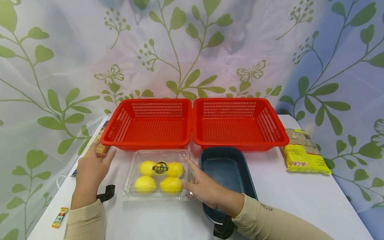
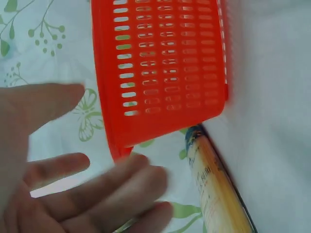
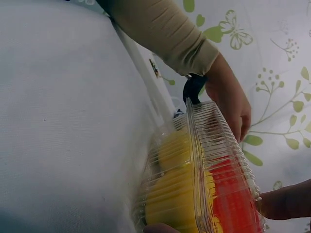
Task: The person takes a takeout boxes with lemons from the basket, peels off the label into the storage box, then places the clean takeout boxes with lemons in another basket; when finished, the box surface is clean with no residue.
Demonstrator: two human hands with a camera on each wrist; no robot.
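Observation:
A clear plastic box (image 1: pixel 127 186) of yellow, lemon-like fruits (image 1: pixel 145 184) lies at the middle front, its lid down and a dark label on top. My right hand (image 1: pixel 207 186) is at the box's right side, index finger stretched along the far right corner and thumb near the front fruit. In the right wrist view, fingertips meet the lid's rim (image 3: pixel 243 165). My left hand (image 1: pixel 93 166) is spread with nothing in it, by the front left corner of the left red basket (image 1: pixel 147 146). In the left wrist view its fingers overlap the basket's corner.
A second red basket (image 1: pixel 240 145) adjoins the first. A dark blue bin (image 1: pixel 225 173) lies under my right forearm. A yellow bag (image 1: pixel 303 153) stands at the right. A long yellowish package (image 2: pixel 211 179) lies beside the left basket; a small wrapped packet (image 1: pixel 60 217) sits front left.

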